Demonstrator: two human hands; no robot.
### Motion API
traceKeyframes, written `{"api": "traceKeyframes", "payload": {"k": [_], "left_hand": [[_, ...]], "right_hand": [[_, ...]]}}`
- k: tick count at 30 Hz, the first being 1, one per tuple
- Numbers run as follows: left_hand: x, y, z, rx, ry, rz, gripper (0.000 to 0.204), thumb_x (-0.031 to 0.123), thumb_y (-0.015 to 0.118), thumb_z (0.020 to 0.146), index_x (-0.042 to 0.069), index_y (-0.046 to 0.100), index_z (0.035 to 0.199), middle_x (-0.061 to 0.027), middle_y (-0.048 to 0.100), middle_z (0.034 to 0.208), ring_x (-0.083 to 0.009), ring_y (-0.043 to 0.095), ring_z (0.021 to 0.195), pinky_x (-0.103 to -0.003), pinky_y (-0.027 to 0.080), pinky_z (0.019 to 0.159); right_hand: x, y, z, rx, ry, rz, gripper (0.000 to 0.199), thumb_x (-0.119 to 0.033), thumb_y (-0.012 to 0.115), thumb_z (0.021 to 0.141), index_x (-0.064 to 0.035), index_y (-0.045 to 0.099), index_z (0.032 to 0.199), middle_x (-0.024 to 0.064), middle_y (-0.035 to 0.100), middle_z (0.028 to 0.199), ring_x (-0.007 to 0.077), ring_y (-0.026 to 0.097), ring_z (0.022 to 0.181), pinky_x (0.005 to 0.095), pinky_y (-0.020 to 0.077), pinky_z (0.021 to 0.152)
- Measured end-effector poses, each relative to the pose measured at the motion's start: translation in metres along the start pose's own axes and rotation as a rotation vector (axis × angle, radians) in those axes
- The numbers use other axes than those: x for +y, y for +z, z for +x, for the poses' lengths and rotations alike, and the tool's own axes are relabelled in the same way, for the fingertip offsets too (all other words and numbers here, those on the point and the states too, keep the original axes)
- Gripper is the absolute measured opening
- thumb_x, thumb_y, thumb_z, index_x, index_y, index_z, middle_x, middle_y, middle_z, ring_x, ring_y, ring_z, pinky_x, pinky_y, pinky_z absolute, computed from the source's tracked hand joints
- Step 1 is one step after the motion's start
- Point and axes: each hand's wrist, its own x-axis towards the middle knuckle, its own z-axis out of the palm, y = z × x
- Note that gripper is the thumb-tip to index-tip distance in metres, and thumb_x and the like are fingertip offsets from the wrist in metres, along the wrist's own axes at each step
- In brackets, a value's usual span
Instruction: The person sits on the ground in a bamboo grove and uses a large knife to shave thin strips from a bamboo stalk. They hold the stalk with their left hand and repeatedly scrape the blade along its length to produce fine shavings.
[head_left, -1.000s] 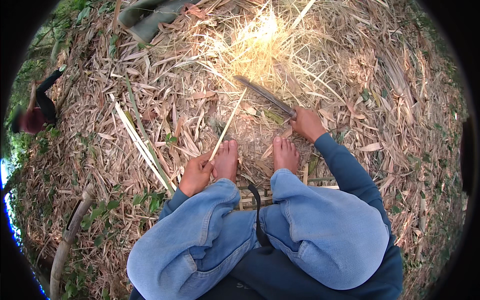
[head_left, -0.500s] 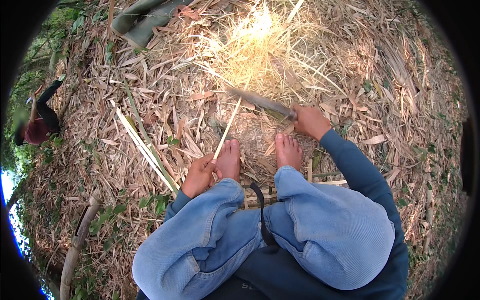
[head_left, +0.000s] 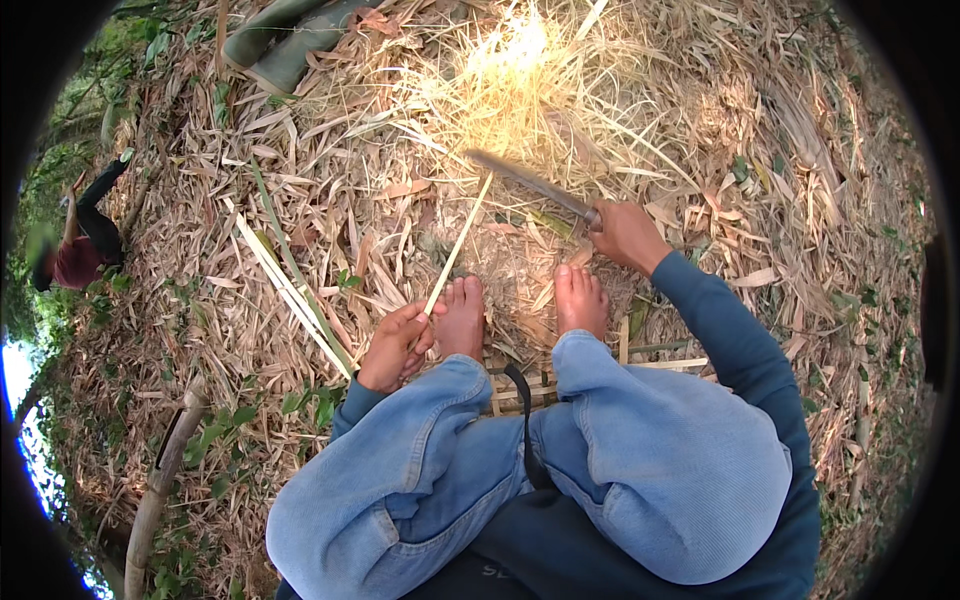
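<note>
Head view: one thin pale bamboo strip [head_left: 458, 245], its near end pinched in the closed left hand [head_left: 393, 345] just beside the bare left foot [head_left: 461, 318], slanting up and away to meet the tip of a long dark blade [head_left: 530, 183] gripped shut in the right hand [head_left: 625, 234]; the strip looks whole, so trimming seems barely begun. Left of the strip lie several finished-looking slats [head_left: 285, 285] on the dry leaf litter [head_left: 780, 150]; no container in sight, only a woven bamboo frame [head_left: 520, 385] below the feet.

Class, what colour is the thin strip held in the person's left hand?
Pale yellow, seen best in the head view: thin bamboo strip in the left hand.
</note>
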Motion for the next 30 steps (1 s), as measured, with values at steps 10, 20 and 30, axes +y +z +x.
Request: {"api": "traceKeyframes", "payload": {"k": [10,20,30], "left_hand": [[-0.005,-0.007,0.004,-0.084,-0.062,-0.321,0.030,0.012,0.036,0.103,-0.002,0.049,0.126,0.0023,0.040,0.062,-0.0035,0.026,0.037,-0.018,0.024,0.032],[-0.004,0.001,0.005,0.021,-0.001,-0.061,0.038,0.011,0.041,0.102,0.003,0.048,0.138,0.0021,0.048,0.061,-0.0026,0.029,0.038,-0.018,0.024,0.033],[-0.008,0.002,0.003,0.114,0.015,0.080,0.039,0.014,0.046,0.101,0.008,0.049,0.140,0.0029,0.048,0.060,-0.0025,0.031,0.039,-0.018,0.026,0.034]], "right_hand": [[-0.010,-0.004,-0.003,-0.110,0.068,0.058,0.026,-0.022,0.065,0.081,-0.0055,0.063,0.101,0.0218,0.068,0.082,0.0394,0.067,0.079,0.0493,0.0525,0.074],[-0.024,-0.012,-0.014,-0.196,0.012,-0.054,0.027,-0.024,0.064,0.082,-0.0081,0.062,0.104,0.0198,0.068,0.084,0.0376,0.067,0.082,0.0488,0.0531,0.075],[-0.034,-0.016,-0.016,-0.222,-0.120,-0.088,0.030,-0.025,0.067,0.080,-0.0037,0.063,0.102,0.0225,0.068,0.084,0.0390,0.067,0.082,0.0490,0.0528,0.074]]}}
